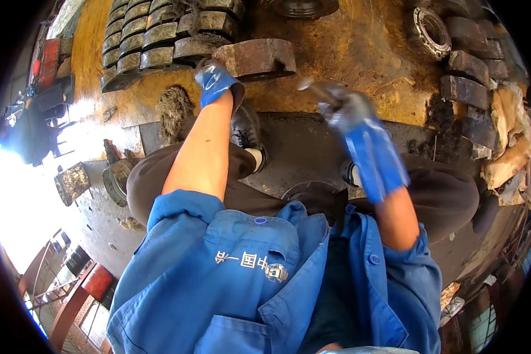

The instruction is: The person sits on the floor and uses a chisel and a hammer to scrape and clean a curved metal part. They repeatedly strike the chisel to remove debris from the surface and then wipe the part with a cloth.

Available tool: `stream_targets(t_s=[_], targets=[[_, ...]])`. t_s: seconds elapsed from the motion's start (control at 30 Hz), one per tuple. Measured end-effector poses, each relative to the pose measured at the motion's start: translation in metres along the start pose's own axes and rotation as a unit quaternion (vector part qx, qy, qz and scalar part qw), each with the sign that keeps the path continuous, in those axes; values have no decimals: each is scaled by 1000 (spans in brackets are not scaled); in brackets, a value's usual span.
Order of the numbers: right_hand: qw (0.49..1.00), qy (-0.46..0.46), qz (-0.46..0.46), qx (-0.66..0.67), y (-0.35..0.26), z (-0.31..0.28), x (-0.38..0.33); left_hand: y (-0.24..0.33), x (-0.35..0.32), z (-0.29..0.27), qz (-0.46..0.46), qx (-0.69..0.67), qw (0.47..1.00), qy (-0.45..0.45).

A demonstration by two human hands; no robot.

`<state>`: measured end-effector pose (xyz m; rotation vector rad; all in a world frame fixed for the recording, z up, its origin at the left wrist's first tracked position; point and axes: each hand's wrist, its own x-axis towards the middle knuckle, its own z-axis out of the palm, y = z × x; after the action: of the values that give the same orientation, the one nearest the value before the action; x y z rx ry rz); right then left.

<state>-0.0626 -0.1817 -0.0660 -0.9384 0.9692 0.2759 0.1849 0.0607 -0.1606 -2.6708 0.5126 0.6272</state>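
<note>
My left hand (213,78), in a blue and grey work glove, is at the left end of a rusty brown curved metal piece (256,58), its fingers closed on the edge. That piece stands on its side on the oily yellow-brown worktop. To its right, my right hand (349,111), in a matching glove, is smeared by motion. It grips a short metal tool (311,86) whose shiny rounded end points left toward the rusty piece without touching it. The blur hides the tool's exact kind.
Rows of stacked curved metal blocks (159,36) stand at the far left, with a tangle of dark fibre (174,112) nearer me. A toothed metal ring (430,33) and more dark blocks (466,88) are at the right, beside crumpled brown wrapping (509,130).
</note>
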Motion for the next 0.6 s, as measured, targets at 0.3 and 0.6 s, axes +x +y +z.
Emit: stream_targets(t_s=[0.3, 0.6], targets=[[900, 91, -198, -377, 9, 4, -11, 10, -11, -21, -5, 55, 998, 10], [918, 115, -82, -370, 16, -1, 26, -6, 24, 29, -22, -45, 992, 118]])
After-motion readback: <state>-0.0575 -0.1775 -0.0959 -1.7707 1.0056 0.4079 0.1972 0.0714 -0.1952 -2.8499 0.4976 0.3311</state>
